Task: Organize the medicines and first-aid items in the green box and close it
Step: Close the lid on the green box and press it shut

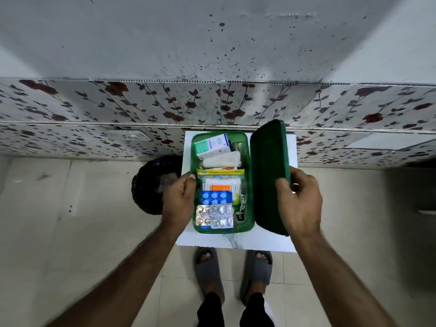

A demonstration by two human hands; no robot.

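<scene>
I'm looking down on a pale tiled floor [70, 244], a speckled grey wall [165, 38] over floral panelling [94, 102], a small white table [236, 241], a black bin [151, 185] beside it

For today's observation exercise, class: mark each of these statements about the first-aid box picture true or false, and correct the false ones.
1. The green box is already shut. False: it is open, contents showing.
2. The right hand grips the green lid. True.
3. The blue blister pack lies outside the box. False: it lies inside.
4. The left hand touches the box's left side. True.
5. The box stands on a white table. True.
</scene>
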